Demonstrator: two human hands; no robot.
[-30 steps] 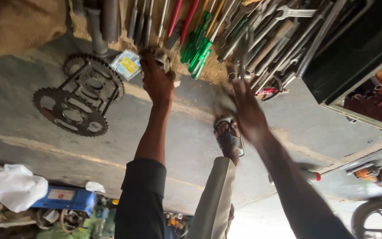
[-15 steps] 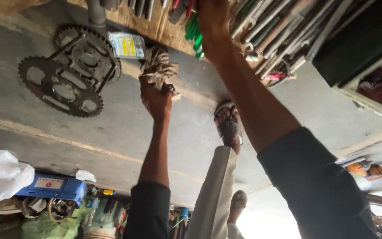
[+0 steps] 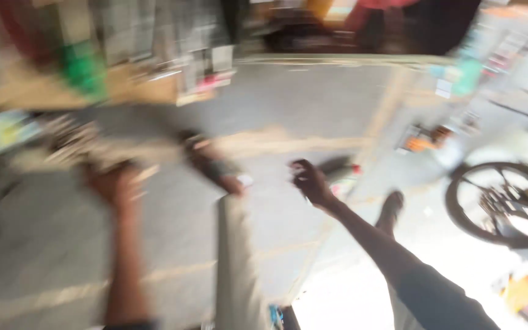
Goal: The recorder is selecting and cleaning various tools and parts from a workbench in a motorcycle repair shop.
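At the left of the frame, above a grey concrete floor (image 3: 313, 104), a pale bundle (image 3: 77, 150) – smeared by motion blur – is gripped in the closed left hand (image 3: 114, 186). Lifting it is judged to be the step in hand; a firm hold is called for next. At centre, the right hand (image 3: 310, 183) is seen curled – whether anything is held cannot be told. A sandalled foot (image 3: 215, 165) is seen between the hands, and a wheel (image 3: 459, 211) at right.

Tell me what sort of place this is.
Probably a repair workshop, perhaps for bikes, though the picture is badly blurred. A dark spoked wheel sits at the right, a cluttered wooden board of blurred tools at the upper left, and the bare grey concrete floor lies between.
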